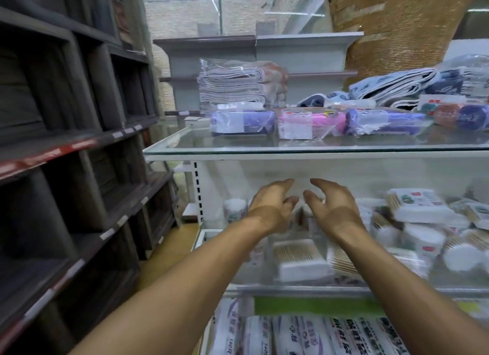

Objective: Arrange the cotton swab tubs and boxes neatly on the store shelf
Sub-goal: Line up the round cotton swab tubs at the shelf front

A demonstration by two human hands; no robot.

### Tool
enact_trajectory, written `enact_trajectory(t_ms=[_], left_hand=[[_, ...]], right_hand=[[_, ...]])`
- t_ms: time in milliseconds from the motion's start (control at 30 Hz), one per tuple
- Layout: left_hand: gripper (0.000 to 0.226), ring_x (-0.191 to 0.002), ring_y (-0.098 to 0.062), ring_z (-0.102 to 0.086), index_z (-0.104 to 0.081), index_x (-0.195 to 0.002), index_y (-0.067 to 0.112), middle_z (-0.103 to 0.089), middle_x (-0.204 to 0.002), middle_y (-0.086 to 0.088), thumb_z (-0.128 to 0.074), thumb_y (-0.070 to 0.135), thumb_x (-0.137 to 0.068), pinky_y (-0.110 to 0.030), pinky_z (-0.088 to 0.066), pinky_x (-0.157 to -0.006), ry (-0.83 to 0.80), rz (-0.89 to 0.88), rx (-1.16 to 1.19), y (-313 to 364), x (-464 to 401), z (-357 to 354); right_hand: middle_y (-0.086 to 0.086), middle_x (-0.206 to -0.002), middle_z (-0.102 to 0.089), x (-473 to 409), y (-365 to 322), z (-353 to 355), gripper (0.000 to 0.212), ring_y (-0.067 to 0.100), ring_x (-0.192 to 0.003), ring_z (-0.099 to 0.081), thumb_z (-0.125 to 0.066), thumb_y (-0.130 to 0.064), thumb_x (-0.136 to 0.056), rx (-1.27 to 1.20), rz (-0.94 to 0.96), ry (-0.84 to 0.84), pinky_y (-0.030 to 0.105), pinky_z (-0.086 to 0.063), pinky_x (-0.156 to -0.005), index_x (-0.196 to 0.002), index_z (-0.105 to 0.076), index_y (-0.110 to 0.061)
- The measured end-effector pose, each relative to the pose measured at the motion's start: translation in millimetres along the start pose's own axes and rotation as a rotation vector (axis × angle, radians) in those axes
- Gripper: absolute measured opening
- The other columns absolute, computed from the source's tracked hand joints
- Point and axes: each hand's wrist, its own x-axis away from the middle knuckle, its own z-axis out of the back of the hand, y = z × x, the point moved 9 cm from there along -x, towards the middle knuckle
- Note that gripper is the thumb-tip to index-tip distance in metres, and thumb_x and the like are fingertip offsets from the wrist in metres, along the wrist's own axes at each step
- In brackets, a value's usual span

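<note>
So both hands are reaching into the middle shelf (pixel 291 288), left hand (pixel 270 209) and right hand (pixel 333 209) side by side with palms facing each other. Fingers are spread apart on both, nothing in either grip. My guess is they're cupped like that to scoop or square up a few tubs at once.

The cotton swab stuff is all over that shelf. One round tub (pixel 234 209) stands upright at about 9 o'clock from the left hand. A flat box of swabs (pixel 299 258) lies toward 6 o'clock, nearer the front edge. The real mess is at 3 o'clock: a pile of tubs and boxes (pixel 428 230) leaning on each other, none squared up.

Picture's blurry, so what's right between the palms I can't tell.
</note>
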Motion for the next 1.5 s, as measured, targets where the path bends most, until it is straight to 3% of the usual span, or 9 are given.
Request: enact_trajectory(t_ms=[200, 400, 500, 600, 867, 1067, 1167, 1300, 1500], left_hand=[[0.050, -0.139, -0.020, -0.039, -0.039, -0.148, 0.026, -0.042, -0.152, 0.000, -0.051, 0.029, -0.100, -0.028, -0.030, -0.114, 0.008, 0.119, 0.080, -52.8, 21.6, 22.3], [0.045, -0.133, -0.017, -0.047, -0.045, -0.144, 0.019, -0.048, -0.147, -0.002, -0.052, 0.023, -0.100, -0.020, -0.033, -0.104, -0.026, 0.196, 0.206, -87.2, 43.5, 22.0], [0.040, -0.129, -0.017, -0.051, -0.051, -0.139, 0.017, -0.055, -0.141, -0.001, -0.053, 0.022, -0.099, -0.027, -0.038, -0.107, -0.046, 0.232, 0.250, -100.8, 52.3, 16.7], [0.037, -0.125, -0.016, -0.053, -0.055, -0.136, 0.013, -0.058, -0.137, -0.002, -0.054, 0.018, -0.099, -0.022, -0.037, -0.103, -0.082, 0.245, 0.269, -107.8, 59.5, 10.3], [0.038, -0.128, -0.015, -0.050, -0.055, -0.136, 0.014, -0.054, -0.141, -0.003, -0.053, 0.014, -0.099, -0.019, -0.036, -0.097, -0.110, 0.249, 0.318, -117.3, 66.1, 4.3], [0.039, -0.123, -0.014, -0.055, -0.058, -0.134, 0.019, -0.060, -0.134, 0.000, -0.060, 0.016, -0.095, -0.027, -0.043, -0.104, -0.088, 0.273, 0.351, -130.1, 67.7, 6.6], [0.041, -0.113, -0.012, -0.058, -0.057, -0.133, 0.011, -0.063, -0.127, -0.003, -0.063, 0.009, -0.092, -0.018, -0.045, -0.092, -0.056, 0.273, 0.395, -136.4, 71.1, 14.7], [0.044, -0.112, -0.019, -0.061, -0.062, -0.127, 0.010, -0.064, -0.123, -0.007, -0.071, 0.005, -0.085, -0.026, -0.051, -0.094, 0.049, 0.289, 0.416, -155.3, 76.8, 32.0], [0.044, -0.102, -0.021, -0.064, -0.064, -0.122, 0.004, -0.063, -0.115, -0.008, -0.076, 0.003, -0.080, -0.036, -0.055, -0.092, 0.178, 0.259, 0.388, -179.8, 83.3, 54.5]], right_hand=[[-0.004, -0.138, -0.052, 20.9, -29.8, -47.5, 0.043, 0.021, -0.119, -0.054, -0.056, -0.042, -0.093, -0.139, 0.026, -0.209, 0.037, -0.042, -0.104, -0.135, -0.053, -0.031], [-0.003, -0.143, -0.051, 38.5, -44.7, -80.5, 0.048, 0.015, -0.130, -0.046, -0.059, -0.034, -0.094, -0.139, 0.053, -0.389, 0.021, -0.032, -0.098, -0.140, -0.049, -0.027], [-0.008, -0.144, -0.050, 46.1, -42.1, -90.7, 0.051, 0.013, -0.129, -0.047, -0.063, -0.038, -0.091, -0.152, 0.033, -0.453, 0.026, -0.036, -0.106, -0.139, -0.048, -0.033], [-0.009, -0.145, -0.047, 51.5, -38.1, -99.0, 0.056, 0.013, -0.129, -0.048, -0.067, -0.039, -0.087, -0.129, 0.021, -0.503, 0.028, -0.038, -0.106, -0.139, -0.049, -0.033], [-0.002, -0.138, -0.056, 54.3, -33.7, -106.3, 0.048, 0.016, -0.118, -0.056, -0.072, -0.029, -0.085, -0.141, 0.025, -0.477, 0.032, -0.044, -0.101, -0.130, -0.059, -0.028], [-0.002, -0.123, -0.064, 53.5, -34.2, -109.2, 0.042, 0.016, -0.109, -0.060, -0.072, -0.025, -0.085, -0.184, 0.009, -0.452, 0.032, -0.048, -0.096, -0.126, -0.062, -0.028], [0.001, -0.112, -0.067, 55.6, -42.2, -115.4, 0.036, 0.014, -0.100, -0.064, -0.069, -0.019, -0.088, -0.274, 0.013, -0.456, 0.030, -0.051, -0.090, -0.123, -0.063, -0.024], [0.001, -0.120, -0.066, 56.4, -57.9, -132.2, 0.042, 0.013, -0.107, -0.063, -0.068, -0.014, -0.088, -0.352, 0.054, -0.478, 0.039, -0.052, -0.097, -0.128, -0.060, -0.023], [-0.002, -0.137, -0.056, 60.0, -84.2, -156.4, 0.054, 0.011, -0.121, -0.056, -0.065, -0.010, -0.090, -0.453, 0.094, -0.532, 0.038, -0.045, -0.106, -0.140, -0.048, -0.021]])
